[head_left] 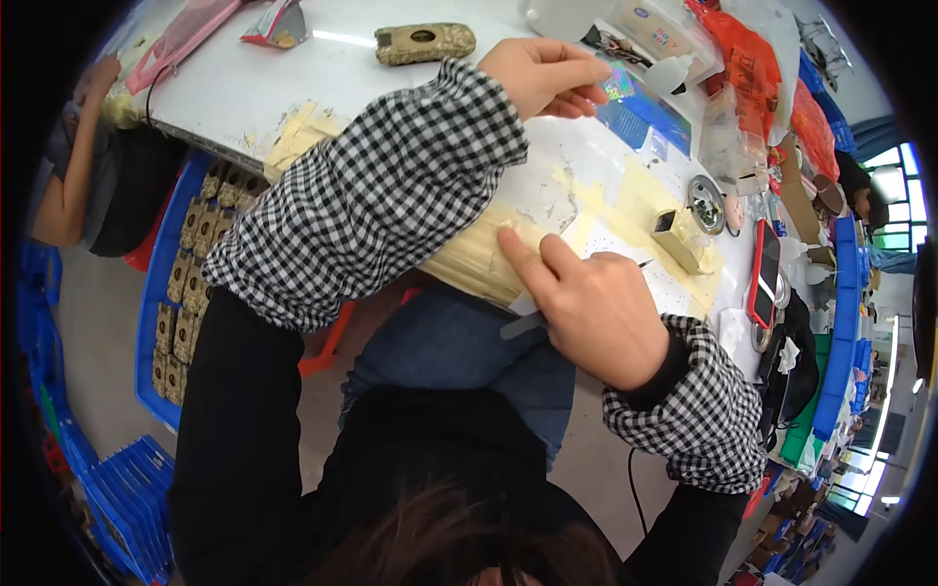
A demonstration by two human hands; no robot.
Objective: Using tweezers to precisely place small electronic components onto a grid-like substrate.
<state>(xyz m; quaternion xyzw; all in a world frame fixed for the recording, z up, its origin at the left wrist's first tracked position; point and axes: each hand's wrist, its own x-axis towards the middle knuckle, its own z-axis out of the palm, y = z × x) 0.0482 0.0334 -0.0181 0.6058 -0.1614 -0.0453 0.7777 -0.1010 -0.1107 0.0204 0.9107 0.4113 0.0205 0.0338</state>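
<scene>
My left hand (547, 78) reaches over the far part of the table, thumb and fingers pinched together. Whatever is between its fingertips is too small to make out. Just right of them lies a blue sheet (645, 115) with shiny square stickers. My right hand (606, 313) is near the table's front edge, its index fingertip touching the cream masking tape (479, 256). Its other fingers are curled round a slim tool (523, 325); a grey rounded end shows on one side and a dark pointed tip on the other. A camouflage-patterned casing (425, 44) with an oval hole lies beyond my left forearm.
A blue crate (156, 322) of similar casings stands at the left. To the right are a small tape-wrapped box (684, 239), a round metal dish (704, 203) and a red-cased phone (765, 273). Another person's arm (73, 176) shows at far left.
</scene>
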